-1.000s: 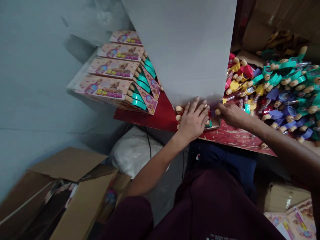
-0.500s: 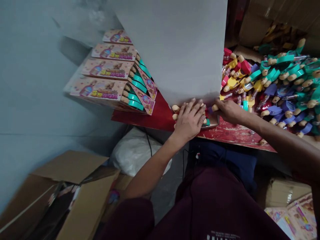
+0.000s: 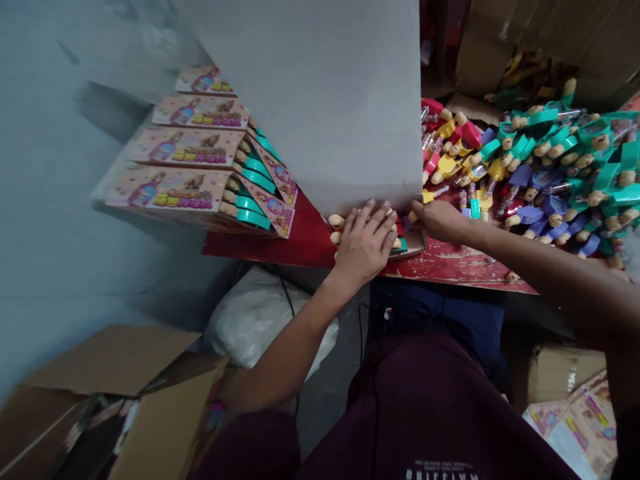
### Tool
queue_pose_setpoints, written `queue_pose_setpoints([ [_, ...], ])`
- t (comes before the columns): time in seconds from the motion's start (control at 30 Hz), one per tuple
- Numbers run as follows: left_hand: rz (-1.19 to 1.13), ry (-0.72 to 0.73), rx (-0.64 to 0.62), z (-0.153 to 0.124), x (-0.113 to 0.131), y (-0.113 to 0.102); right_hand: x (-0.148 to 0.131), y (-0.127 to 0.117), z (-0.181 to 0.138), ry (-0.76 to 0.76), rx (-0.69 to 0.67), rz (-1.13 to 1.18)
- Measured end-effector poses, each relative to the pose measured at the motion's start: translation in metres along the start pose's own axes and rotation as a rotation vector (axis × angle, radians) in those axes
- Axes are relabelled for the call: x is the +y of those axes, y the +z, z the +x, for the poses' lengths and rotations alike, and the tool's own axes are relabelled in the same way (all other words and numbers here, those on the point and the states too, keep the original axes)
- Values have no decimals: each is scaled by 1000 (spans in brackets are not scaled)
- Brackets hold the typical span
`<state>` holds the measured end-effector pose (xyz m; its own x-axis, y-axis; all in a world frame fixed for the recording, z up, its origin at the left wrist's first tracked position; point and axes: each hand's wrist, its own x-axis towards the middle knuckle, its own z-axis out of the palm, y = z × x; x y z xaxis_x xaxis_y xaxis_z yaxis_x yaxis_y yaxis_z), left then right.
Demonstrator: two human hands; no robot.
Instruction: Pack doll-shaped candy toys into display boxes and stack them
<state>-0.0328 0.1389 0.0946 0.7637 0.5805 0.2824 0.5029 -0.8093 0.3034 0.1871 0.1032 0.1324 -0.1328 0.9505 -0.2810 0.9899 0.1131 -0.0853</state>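
Note:
My left hand [image 3: 367, 237] lies with fingers stretched over a row of small toys with tan, rounded heads [image 3: 336, 221] in a shallow cardboard box [image 3: 416, 248]. Green and red parts of these toys show beside the fingers. At the box's right end, my right hand [image 3: 437, 221] pinches the tan end of a small purple toy [image 3: 407, 222]; the rest of it is partly hidden. A large grey-white board [image 3: 340, 100] rises behind both hands and hides what is beyond it.
A pile of green, purple, yellow and red toys [image 3: 545, 180] covers the right of the red table [image 3: 310, 233]. Filled printed display boxes [image 3: 170, 190] stand at left. Below are an open carton [image 3: 115, 360], a white sack [image 3: 260, 313] and printed cardboard pieces [image 3: 580, 420].
The whole scene has shifted left in the picture as the camera turned. Both hands keep nearly the same places at the box, the right one still pinching the purple toy.

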Motion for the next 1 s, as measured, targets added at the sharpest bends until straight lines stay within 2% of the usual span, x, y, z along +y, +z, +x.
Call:
queue_pose_setpoints([
  [0.1, 20, 7, -13, 0, 0, 0, 1, 12, 0, 6, 54, 34],
  [0.27, 33, -2, -29, 0, -1, -1, -4, 39, 1, 30, 317, 120],
  [0.4, 23, 3, -24, 1, 1, -1, -18, 49, 3, 166, 311, 199],
  [0.5, 10, 9, -1, 2, 0, 2, -21, 60, -3, 153, 364, 296],
  [0.57, -10, 23, 26, 3, -2, 4, -14, 78, -19, 133, 476, 376],
  [0.63, -35, 48, 74, 2, -4, 5, 0, 102, -49, 169, 607, 435],
  [0.73, -77, 111, 221, -3, 1, 2, 33, 140, -111, 433, 719, 397],
  [0.8, -125, 167, 333, -8, 14, 1, 56, 160, -150, 614, 640, 254],
  [0.87, -216, 222, 370, -13, 35, 7, 75, 175, -177, 665, 467, 102],
  [0.93, -369, 244, 313, -17, 60, 25, 85, 185, -190, 623, 323, 22],
  [1.0, -566, 170, 182, -21, 85, 53, 87, 191, -194, 541, 255, 15],
])
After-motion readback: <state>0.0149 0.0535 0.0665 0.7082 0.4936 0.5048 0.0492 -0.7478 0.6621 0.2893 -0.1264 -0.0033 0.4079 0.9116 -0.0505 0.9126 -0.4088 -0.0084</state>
